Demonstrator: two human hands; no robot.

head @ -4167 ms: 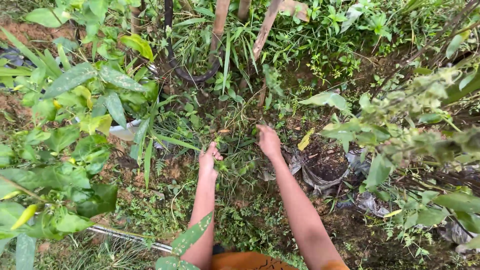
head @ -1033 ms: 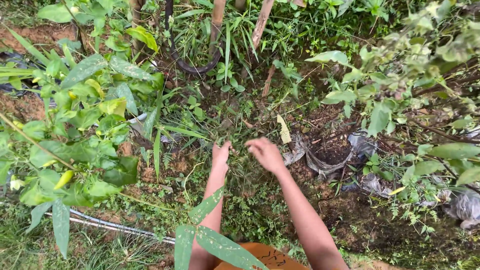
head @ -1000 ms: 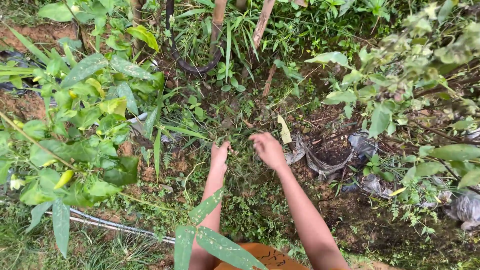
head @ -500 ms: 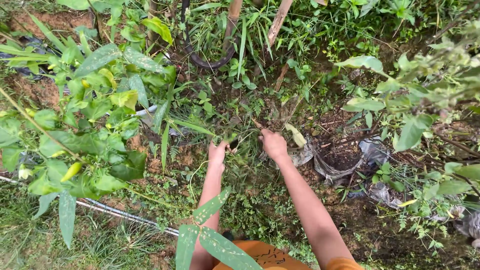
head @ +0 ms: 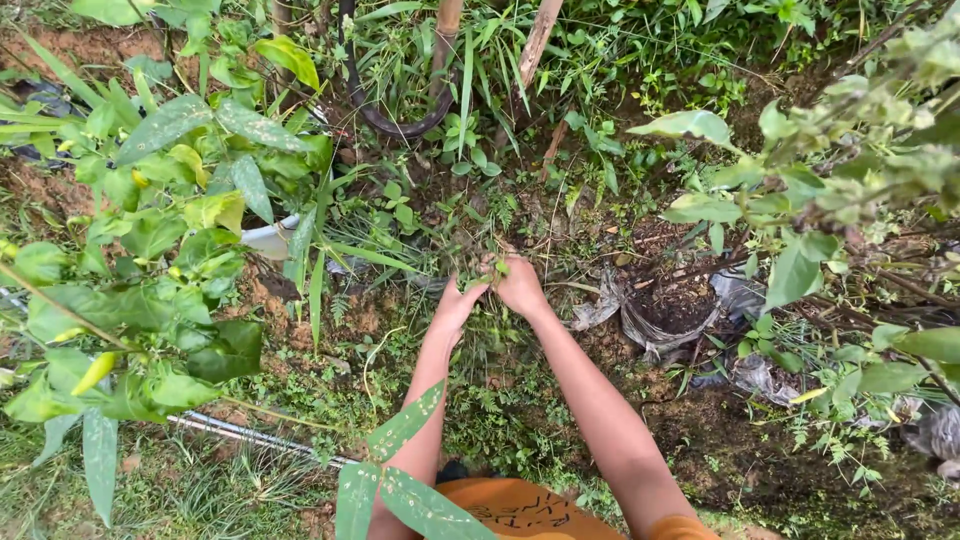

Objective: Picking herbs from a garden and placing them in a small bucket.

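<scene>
So right now I'm weeding by hand, I reckon, and I'm at the grab-and-pull stage: my left hand (head: 455, 305) and right hand (head: 520, 287) are coming together on one small tuft of weeds (head: 492, 262) that's sitting right at the fingertips, rooted in the dirt just ahead of them. The right hand's fingers are curling shut around the stems; the left one's fingers are lying together and pressing in from the side, but I honestly can't tell if they're actually gripping or just steadying. My guess is the next move is calling for a firm hold low on the stems and a straight pull back toward me, since the roots look like they're in damp soil. Room-wise it's getting tight: just right of my right fingers there's a torn black grow bag (head: 668, 318) full of soil, and beyond it a leafy shrub (head: 800, 200) is leaning in. Left of my left fingers a big-leaved plant (head: 180, 220) is crowding the space, with a white pot (head: 268, 238) tucked under it. Ahead of the fingertips a black hose loop (head: 385, 125) and bamboo stakes (head: 537, 40) are standing well apart from my hands. Behind, toward my body, the ground is open apart from a thin pipe (head: 250, 435) off to the left.
</scene>
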